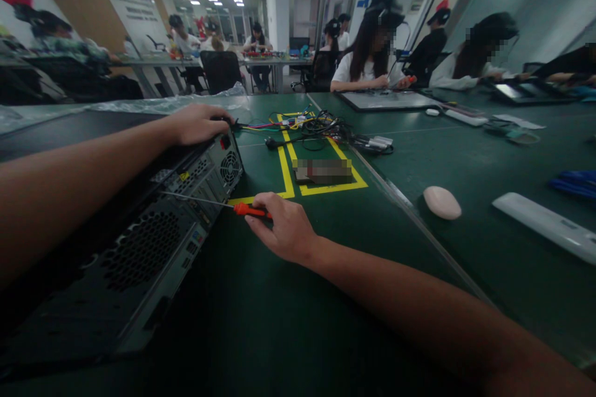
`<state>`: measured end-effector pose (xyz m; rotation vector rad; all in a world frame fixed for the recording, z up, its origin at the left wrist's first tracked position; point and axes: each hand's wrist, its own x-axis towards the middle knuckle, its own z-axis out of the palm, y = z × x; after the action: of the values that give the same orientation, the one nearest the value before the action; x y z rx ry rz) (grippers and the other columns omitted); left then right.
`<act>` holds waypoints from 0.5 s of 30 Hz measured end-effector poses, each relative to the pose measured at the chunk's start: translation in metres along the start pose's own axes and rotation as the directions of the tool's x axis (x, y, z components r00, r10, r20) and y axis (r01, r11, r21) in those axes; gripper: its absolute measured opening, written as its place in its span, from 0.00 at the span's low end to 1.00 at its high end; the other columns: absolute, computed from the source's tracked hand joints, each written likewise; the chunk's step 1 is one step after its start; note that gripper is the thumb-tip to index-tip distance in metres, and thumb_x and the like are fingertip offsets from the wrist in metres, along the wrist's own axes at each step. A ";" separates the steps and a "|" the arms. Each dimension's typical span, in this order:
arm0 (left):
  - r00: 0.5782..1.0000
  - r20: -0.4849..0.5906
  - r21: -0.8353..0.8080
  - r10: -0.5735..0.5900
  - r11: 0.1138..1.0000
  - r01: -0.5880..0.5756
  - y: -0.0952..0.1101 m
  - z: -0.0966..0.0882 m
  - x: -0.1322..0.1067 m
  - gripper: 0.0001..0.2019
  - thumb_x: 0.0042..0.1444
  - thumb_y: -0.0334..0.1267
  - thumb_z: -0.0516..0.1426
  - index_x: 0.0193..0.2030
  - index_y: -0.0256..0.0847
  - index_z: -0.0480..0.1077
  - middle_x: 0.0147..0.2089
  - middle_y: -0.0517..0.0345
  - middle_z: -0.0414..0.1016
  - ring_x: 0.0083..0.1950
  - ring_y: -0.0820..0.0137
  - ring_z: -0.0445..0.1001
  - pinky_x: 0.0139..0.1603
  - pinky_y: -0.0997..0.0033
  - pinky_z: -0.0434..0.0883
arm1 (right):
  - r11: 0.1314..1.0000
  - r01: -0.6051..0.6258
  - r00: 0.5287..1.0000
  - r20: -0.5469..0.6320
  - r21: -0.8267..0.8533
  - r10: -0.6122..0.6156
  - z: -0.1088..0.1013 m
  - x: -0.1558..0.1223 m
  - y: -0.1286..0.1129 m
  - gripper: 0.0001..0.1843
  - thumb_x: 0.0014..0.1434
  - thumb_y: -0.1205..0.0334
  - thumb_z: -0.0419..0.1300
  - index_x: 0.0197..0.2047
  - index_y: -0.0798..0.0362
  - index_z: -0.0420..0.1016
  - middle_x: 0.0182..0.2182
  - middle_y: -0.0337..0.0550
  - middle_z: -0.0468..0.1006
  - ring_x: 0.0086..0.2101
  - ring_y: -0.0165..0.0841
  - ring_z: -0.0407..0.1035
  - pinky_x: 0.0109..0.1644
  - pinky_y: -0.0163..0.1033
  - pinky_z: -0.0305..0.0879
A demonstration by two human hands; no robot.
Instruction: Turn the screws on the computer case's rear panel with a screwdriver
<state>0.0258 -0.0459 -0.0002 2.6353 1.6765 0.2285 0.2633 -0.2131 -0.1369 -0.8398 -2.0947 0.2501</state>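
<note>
A black and grey computer case (pixel 186 273) lies on the green table at the left, with its vented back panel toward me. My left hand (pixel 202 124) is on its top near the far corner, fingers bent over the edge, gripping the case. My right hand (pixel 286 226) is closed around the orange handle of a long screwdriver (pixel 244 209). The screwdriver's thin shaft points left to the back panel, its tip near the slots by a yellow sticker. Whether the tip touches a screw, I cannot tell.
Beyond the case lies a tangle of cables (pixel 321 127). A dark flat block (pixel 323 172) sits inside yellow tape lines. To the right are a pale rounded mouse (pixel 442 202) and a long white bar (pixel 549 226). Co-workers sit across the table.
</note>
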 end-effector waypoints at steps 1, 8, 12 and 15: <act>1.000 0.001 0.000 -0.001 1.000 0.001 0.000 0.000 0.000 0.33 0.57 0.52 0.45 0.61 0.36 0.75 0.58 0.45 0.77 0.57 0.53 0.73 0.62 0.55 0.66 | 1.000 0.005 1.000 0.002 -0.001 -0.005 0.000 0.000 0.000 0.12 0.70 0.53 0.56 0.52 0.50 0.68 0.42 0.44 0.80 0.37 0.34 0.74 0.40 0.40 0.66; 1.000 0.000 0.004 -0.008 1.000 0.008 -0.003 0.001 0.002 0.32 0.57 0.52 0.46 0.61 0.37 0.75 0.58 0.47 0.77 0.57 0.55 0.74 0.63 0.56 0.66 | 0.999 0.033 0.999 -0.009 -0.004 -0.033 0.000 -0.001 0.000 0.13 0.71 0.52 0.55 0.52 0.51 0.68 0.43 0.45 0.80 0.38 0.34 0.74 0.41 0.40 0.66; 1.000 -0.004 0.003 0.007 1.000 -0.007 -0.004 0.002 0.003 0.33 0.57 0.52 0.46 0.60 0.36 0.75 0.58 0.45 0.78 0.57 0.54 0.74 0.61 0.57 0.67 | 1.000 0.031 1.000 -0.002 -0.005 -0.031 0.000 -0.001 0.000 0.13 0.71 0.53 0.56 0.52 0.51 0.68 0.43 0.45 0.80 0.38 0.34 0.74 0.41 0.39 0.66; 1.000 -0.004 0.000 0.005 1.000 -0.005 -0.004 0.002 0.003 0.33 0.57 0.52 0.46 0.61 0.36 0.75 0.57 0.43 0.78 0.56 0.53 0.74 0.61 0.55 0.67 | 0.999 0.042 0.999 -0.004 0.002 -0.042 0.000 0.000 0.000 0.12 0.71 0.54 0.56 0.52 0.52 0.68 0.43 0.46 0.80 0.38 0.34 0.74 0.41 0.40 0.66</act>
<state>0.0237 -0.0419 -0.0023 2.6403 1.6716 0.2338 0.2638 -0.2130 -0.1369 -0.7933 -2.1053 0.2278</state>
